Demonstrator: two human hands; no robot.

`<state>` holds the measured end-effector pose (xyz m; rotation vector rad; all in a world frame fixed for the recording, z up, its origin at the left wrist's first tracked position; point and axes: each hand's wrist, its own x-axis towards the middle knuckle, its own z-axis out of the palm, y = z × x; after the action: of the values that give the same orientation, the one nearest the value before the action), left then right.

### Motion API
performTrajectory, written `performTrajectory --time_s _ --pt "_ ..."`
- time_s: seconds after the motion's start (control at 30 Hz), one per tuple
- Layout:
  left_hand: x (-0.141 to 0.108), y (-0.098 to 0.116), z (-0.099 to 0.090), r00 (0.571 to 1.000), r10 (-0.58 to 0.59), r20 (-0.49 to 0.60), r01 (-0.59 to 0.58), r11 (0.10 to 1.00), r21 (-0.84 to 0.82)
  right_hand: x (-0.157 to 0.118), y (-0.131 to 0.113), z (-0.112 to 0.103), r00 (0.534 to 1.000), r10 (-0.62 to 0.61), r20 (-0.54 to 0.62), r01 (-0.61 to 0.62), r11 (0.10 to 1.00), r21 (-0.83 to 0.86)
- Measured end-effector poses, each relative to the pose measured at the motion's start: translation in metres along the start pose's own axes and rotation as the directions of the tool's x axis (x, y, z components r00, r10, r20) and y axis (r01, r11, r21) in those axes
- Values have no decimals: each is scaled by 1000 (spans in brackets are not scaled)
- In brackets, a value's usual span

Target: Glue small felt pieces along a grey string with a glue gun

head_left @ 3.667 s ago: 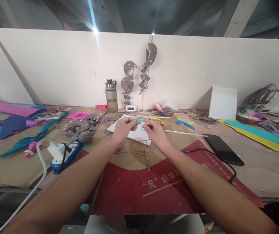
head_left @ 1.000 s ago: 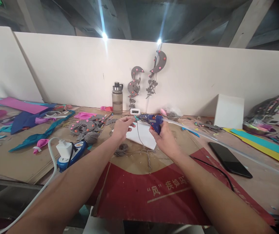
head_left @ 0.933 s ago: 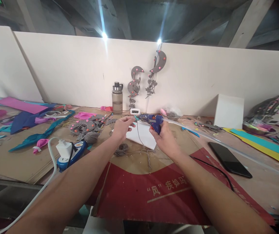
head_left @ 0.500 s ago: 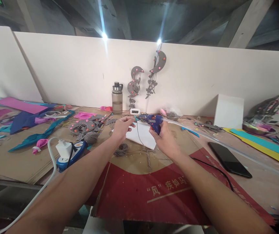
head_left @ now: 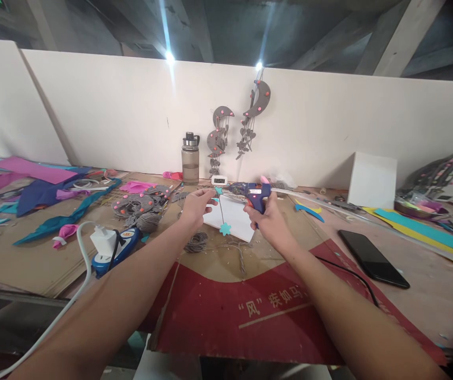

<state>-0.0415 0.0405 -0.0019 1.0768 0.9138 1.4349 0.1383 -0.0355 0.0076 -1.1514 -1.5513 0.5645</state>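
Note:
My left hand [head_left: 198, 207] pinches a small teal felt flower [head_left: 219, 190] at its fingertips. A grey yarn [head_left: 222, 210] runs down from it to a second teal flower [head_left: 225, 228], which appears over the white sheet [head_left: 236, 221]. My right hand [head_left: 270, 219] is wrapped round the handle of a blue glue gun [head_left: 256, 196], its nozzle pointing left toward the upper flower. A long clear glue stick [head_left: 301, 195] sticks out of the gun's back. Below lie a coil of grey yarn [head_left: 197, 242] and a twisted grey cord [head_left: 242, 258].
A power strip [head_left: 118, 253] with a white plug sits left of my forearm. Farther back stand a water bottle [head_left: 190, 161] and a small digital display [head_left: 219, 181]. A black phone [head_left: 373, 258] lies right. Felt scraps [head_left: 68, 216] cover the left side; grey moon hangings [head_left: 260, 100] hang on the partition.
The glue gun has moved slightly right, away from the flower in my left hand. That hand has shifted a little left. The second teal flower on the yarn now shows over the white sheet.

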Motion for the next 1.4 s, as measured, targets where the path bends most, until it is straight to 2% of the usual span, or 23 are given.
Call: performTrajectory --time_s 0.07,0.13,0.23,0.3,0.4,0.5,0.57,0.6,0.67,0.77,0.8,0.87,0.97,1.1,1.23,1.3,1.4 --pt "1 0 -1 1000 -24 -20 24 1000 -17 6 4 -4 995 99 -11 -97 986 134" --pt "2 -1 -1 999 -38 -24 37 999 -31 12 10 -10 979 202 1 -199 965 173" --pt "2 -1 0 999 -45 -9 44 998 -42 19 22 -19 932 361 19 -362 930 64" --pt "0 0 1 999 -43 5 43 998 -44 21 32 -24 908 418 28 -417 908 -39" --pt "-2 3 2 999 -31 19 32 998 -54 22 44 -31 936 351 -8 -329 868 -373" --pt "-4 7 3 1000 -16 17 17 998 -66 21 50 -37 981 172 -86 -180 666 -724" --pt "-5 9 4 1000 -14 20 15 998 -68 21 50 -38 990 73 -123 -143 556 -819" --pt "-5 10 4 1000 -14 26 16 998 -68 21 49 -36 992 30 -124 -120 542 -832" --pt "-6 10 6 999 -13 42 15 998 -60 19 44 -29 996 -34 -82 -44 615 -787" --pt "-10 9 9 998 -6 67 9 999 -45 13 37 -8 994 -47 98 92 834 -544" --pt "-12 9 11 997 -1 76 4 999 -43 9 36 -1 983 -74 166 145 872 -468" --pt "-15 9 13 995 6 97 -2 999 -42 2 34 12 956 -125 267 230 883 -409" --pt "-17 9 15 993 5 122 -1 999 -35 -4 33 22 938 -91 333 237 871 -430" --pt "-13 8 12 995 -2 98 6 999 -42 -1 32 18 948 -34 316 183 871 -456" --pt "-4 9 4 999 6 45 -1 994 -110 8 38 7 980 -5 198 102 870 -482" --pt "-2 11 1 1000 6 30 -2 990 -144 12 43 2 992 37 118 25 875 -484" --pt "-2 13 -1 999 14 38 -8 986 -165 16 49 -2 981 195 9 -176 900 -399"
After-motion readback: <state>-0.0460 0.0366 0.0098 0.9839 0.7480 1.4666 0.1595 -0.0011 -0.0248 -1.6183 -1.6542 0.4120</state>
